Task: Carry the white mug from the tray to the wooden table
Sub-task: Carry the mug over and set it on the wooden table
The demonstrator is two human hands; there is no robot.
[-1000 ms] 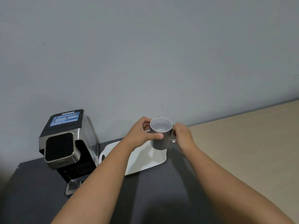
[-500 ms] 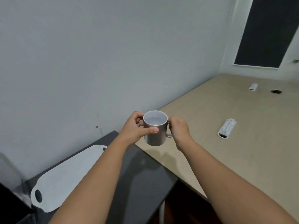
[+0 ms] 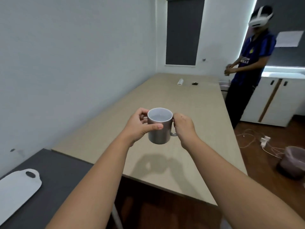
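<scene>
Pinching the mug [image 3: 159,128] upright in both hands' fingers [image 3: 154,126], it should be lowered level onto the desk [image 3: 189,103] below.

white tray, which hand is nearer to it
Left. The left hand, on the mug, is on the white tray side; the right hand holds the handle beyond.

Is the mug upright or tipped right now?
Upright: the white mug has its open rim facing up, level, held between the left hand and the right hand above the wooden table.
</scene>
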